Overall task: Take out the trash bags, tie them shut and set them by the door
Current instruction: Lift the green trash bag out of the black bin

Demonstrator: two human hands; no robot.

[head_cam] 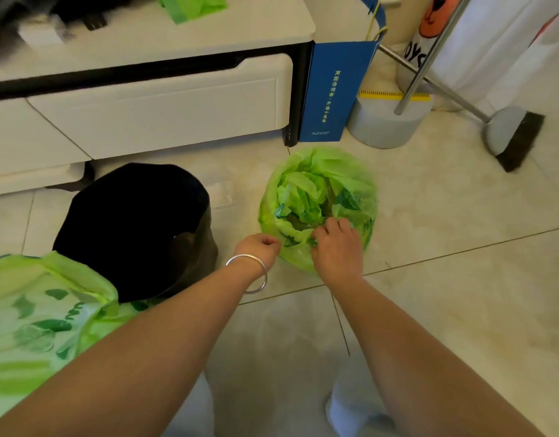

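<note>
A green trash bag (pixel 316 197) stands open on the tiled floor, holding crumpled green plastic. My right hand (pixel 336 247) grips the near edge of its rim, fingers curled into the plastic. At the rim's left side my left hand (pixel 259 247), a silver bracelet on its wrist, pinches the bag with curled fingers. To the left stands an empty black bin (pixel 136 225). Another green bag with dark green print (pixel 41 326) lies at the lower left, partly under my left forearm.
A white low cabinet (pixel 158 102) with drawers runs along the back; a folded green bag (pixel 190 6) lies on top. A blue paper bag (pixel 333 93), a grey round base (pixel 385 124) and a broom (pixel 514 137) stand at the right.
</note>
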